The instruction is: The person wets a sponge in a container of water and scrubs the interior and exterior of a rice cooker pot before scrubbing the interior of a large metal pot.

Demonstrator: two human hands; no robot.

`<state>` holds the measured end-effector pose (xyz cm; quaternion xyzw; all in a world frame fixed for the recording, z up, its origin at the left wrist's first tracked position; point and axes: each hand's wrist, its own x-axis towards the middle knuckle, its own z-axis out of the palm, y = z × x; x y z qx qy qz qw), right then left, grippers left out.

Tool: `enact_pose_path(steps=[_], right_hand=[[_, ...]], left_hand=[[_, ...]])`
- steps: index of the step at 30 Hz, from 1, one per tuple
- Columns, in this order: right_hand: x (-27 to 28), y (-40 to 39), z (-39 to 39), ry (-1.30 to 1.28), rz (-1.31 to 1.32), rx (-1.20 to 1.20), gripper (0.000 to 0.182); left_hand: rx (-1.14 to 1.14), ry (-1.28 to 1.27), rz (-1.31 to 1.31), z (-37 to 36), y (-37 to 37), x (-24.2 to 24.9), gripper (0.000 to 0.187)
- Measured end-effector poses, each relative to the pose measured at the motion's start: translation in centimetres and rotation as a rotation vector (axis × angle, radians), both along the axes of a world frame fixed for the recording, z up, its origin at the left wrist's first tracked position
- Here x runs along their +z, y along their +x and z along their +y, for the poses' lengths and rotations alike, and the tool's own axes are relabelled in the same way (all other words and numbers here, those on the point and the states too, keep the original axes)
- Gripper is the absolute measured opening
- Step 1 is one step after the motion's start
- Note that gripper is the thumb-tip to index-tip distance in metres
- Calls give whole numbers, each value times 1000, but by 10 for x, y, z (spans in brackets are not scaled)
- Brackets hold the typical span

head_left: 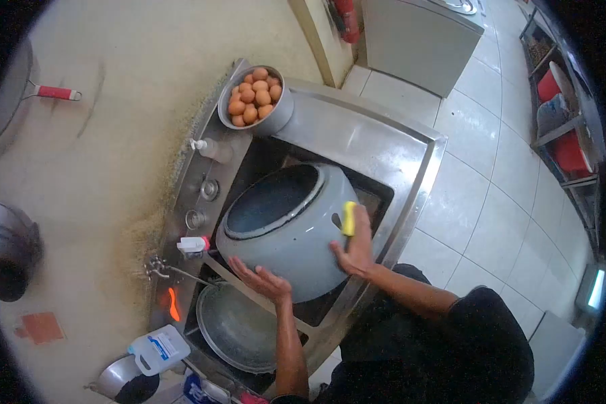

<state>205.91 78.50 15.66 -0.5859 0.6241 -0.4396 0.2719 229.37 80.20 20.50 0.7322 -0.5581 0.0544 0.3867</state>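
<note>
A large grey rounded vessel (pixel 289 262) with a wide dark opening lies tilted in the sink basin, its mouth toward the upper left. My right hand (pixel 357 249) presses a yellow sponge (pixel 349 219) against its side, beside a small dark hole. My left hand (pixel 266 281) rests open, fingers spread, against the vessel's lower left side. Below that hand, a large round metal lid or pan (pixel 239 326) lies in the second basin, near the faucet (pixel 156 266).
A pot of brown eggs (pixel 284 114) stands at the counter's far end. Along the wall side are a soap bottle (pixel 212 149), a white spray head (pixel 194 245), and a white jug (pixel 160 349). Shelves (pixel 555 131) stand across the tiled floor.
</note>
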Motion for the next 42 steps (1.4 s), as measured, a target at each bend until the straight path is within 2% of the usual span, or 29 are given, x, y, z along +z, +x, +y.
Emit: enact_pose_path(steps=[2,4,5,7,8,10,12,14,15,16,18,19,22,23,24,26,27,28,30,32,34,36,38,39,42], right_hand=[[29,26,9,-69,5,100,105],[42,42,37,-136,227,634,101],[36,38,39,-152,226,633,101],[17,25,48,-211,272,795,97],[20,28,38,-204,266,806,97],[39,31,-13,-131,38,180,96],[43,31,-17,-166,56,180,95],[25,24,28,51,295,660,95],[-7,21,56,-241,304,691,101],[5,23,39,-254,308,674,101],[21,24,10,-99,75,313,106],[38,29,-22,-170,54,194,108],[32,27,-2,-174,165,366,104],[36,14,18,69,247,655,106],[28,7,34,59,256,648,106],[0,10,46,-129,397,805,107],[22,22,27,-55,158,550,104],[44,36,9,-35,152,557,104],[72,53,-22,-155,138,388,103],[42,50,16,-176,170,450,105],[-2,26,61,-225,288,763,99],[7,29,47,-272,283,732,97],[49,51,-3,-225,143,346,98],[69,53,-24,-234,142,363,98],[35,37,11,-279,262,532,96]], left_hand=[[-7,-8,28,3,-1,2,60],[-2,16,6,11,2,-1,60],[-14,8,-11,2,4,0,60],[-19,-6,-24,-4,4,0,60],[-16,1,-29,2,5,-2,59],[0,12,-8,1,0,3,59],[5,5,10,6,0,5,59],[-1,12,-16,1,1,5,59],[-9,-3,-15,0,1,4,59],[-20,-13,-19,-3,2,7,59],[-23,6,-18,-1,5,2,59],[-9,19,0,-2,2,3,60],[1,31,-2,6,8,2,60],[10,22,-3,2,4,0,60],[4,9,2,2,1,1,60],[-22,-3,5,-1,3,3,60],[-22,12,2,0,3,3,60],[-2,20,10,1,2,3,60],[27,18,21,8,2,-2,59],[15,21,-48,4,9,-8,58],[10,5,-35,1,4,0,58],[0,22,-26,0,4,3,58],[10,43,10,3,2,2,59],[23,53,12,6,1,2,59],[-9,18,-9,-1,4,8,59]])
